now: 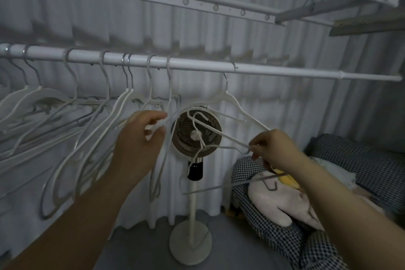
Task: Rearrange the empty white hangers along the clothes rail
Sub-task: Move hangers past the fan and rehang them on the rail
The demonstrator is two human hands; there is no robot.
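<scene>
Mid-task: a person's left hand, at eight o'clock, grips a thin white hanger hooked on the white metal clothes rail. The right hand, four o'clock, pinches a loose white wire hanger. Most white hangers crowd nine o'clock, apparently unspaced.

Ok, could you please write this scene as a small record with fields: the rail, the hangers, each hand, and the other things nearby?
rail: white rail, horizontal, in front of a curtain
hangers: white hangers, empty, bunched on the rail's left part
lone hanger, hooked on the rail, apart to the right
loose hanger, off the rail, in front of the fan
left hand, fingers curled round hangers at the bunch's right end
right hand, pinches the loose hanger's end
fan, on a stand, below the rail
bedding: checked, at right, with a toy on it
</scene>
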